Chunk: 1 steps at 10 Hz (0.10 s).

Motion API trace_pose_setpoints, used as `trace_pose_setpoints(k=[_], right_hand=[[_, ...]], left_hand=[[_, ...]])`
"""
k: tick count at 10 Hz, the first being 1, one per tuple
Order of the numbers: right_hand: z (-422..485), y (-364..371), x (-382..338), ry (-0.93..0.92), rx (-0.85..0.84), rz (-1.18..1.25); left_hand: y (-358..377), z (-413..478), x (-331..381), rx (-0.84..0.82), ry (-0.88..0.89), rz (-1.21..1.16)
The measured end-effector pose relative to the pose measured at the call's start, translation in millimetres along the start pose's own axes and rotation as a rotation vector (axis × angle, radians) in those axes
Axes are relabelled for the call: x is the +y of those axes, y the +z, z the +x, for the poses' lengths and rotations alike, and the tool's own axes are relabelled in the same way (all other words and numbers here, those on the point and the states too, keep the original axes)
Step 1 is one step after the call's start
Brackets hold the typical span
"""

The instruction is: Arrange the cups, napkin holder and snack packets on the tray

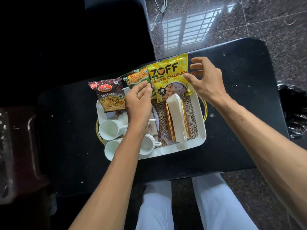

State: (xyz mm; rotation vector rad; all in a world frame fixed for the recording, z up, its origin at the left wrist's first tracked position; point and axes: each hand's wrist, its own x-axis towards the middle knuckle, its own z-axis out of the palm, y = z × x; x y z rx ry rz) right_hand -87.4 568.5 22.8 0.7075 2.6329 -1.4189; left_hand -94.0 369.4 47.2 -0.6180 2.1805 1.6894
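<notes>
Standing at the far rim of the white tray (201, 130) on the black table (240, 105), just behind the napkin holder (177, 120), the yellow packet (169, 77) is pinched at its right edge by the right grip (207, 82), while the left grip (137, 103) pinches the green packet (136, 77) beside it, beyond the cups (110, 128).

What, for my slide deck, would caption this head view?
Right hand steadies yellow soya packet on white tray with cups, napkin holder.
</notes>
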Motion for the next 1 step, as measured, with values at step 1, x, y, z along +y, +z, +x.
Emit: trace_pose_setpoints(k=[1], right_hand=[[-21.6,5.2,-1.6,-0.057,0.069,-0.047]], left_hand=[[0.4,-13.6,-1.6,0.013,0.093,0.126]])
